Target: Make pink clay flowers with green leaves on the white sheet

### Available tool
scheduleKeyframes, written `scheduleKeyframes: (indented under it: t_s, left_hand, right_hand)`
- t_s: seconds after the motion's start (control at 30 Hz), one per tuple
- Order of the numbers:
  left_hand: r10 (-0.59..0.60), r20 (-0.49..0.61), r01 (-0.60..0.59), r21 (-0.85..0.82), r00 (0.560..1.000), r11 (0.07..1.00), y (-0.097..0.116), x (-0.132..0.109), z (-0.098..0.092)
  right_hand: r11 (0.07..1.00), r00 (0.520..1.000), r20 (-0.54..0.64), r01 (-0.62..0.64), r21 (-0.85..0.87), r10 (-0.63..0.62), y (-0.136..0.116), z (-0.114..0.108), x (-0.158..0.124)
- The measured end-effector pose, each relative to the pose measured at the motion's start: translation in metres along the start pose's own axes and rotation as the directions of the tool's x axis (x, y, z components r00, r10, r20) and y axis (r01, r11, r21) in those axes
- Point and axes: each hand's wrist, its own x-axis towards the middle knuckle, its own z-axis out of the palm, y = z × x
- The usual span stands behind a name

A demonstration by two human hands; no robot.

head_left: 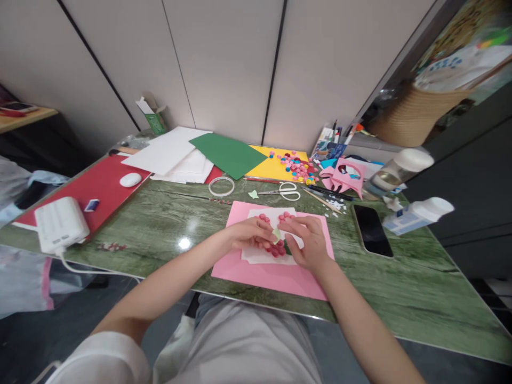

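A pink sheet (236, 269) lies before me with a white paper (256, 258) on it. Several pink paper balls (275, 249) form clusters on the white paper, and a dark green patch (287, 247) shows beside them. My left hand (252, 233) comes in from the left, its fingers pinched at a small light green paper piece (276, 234) above the balls. From the right, my right hand (307, 242) hovers over the white paper with fingers apart and nothing visible in them. Its fingertips are near the green piece; whether they touch it I cannot tell.
White-handled scissors (286, 192), a tape roll (221, 186) and a green scrap (253, 194) lie beyond the sheet. Loose coloured balls (298, 166) rest on yellow paper (260, 169). A phone (373, 230) and white-capped bottle (418, 215) stand right; a power bank (61, 224) sits left.
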Motion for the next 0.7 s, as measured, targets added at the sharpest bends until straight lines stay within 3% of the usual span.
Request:
scheduleKeyframes:
  t_s: [0.27,0.37,0.53,0.7]
  left_hand:
    - [0.008,0.011,-0.008,-0.011,1.000,1.000,-0.0019,-0.0003,-0.0006]
    - [0.038,-0.019,-0.038,-0.003,0.999,0.999,-0.0052,0.0027,-0.0016]
    - [0.229,-0.161,-0.244,-0.081,0.960,0.966,-0.0072,0.0063,-0.0016]
    - [0.260,-0.107,-0.275,-0.173,0.960,0.946,-0.0070,0.0067,-0.0037]
  right_hand:
    - [0.999,0.999,0.007,-0.038,0.025,0.038,-0.0020,-0.0006,-0.0002]
    - [0.982,0.987,0.012,-0.161,0.098,0.161,-0.0043,0.0005,0.0012]
    - [0.898,0.916,-0.015,-0.389,0.203,0.400,-0.0069,0.0048,0.0045]
    - [0.869,0.900,0.006,-0.423,0.258,0.437,-0.0087,0.0055,0.0050]
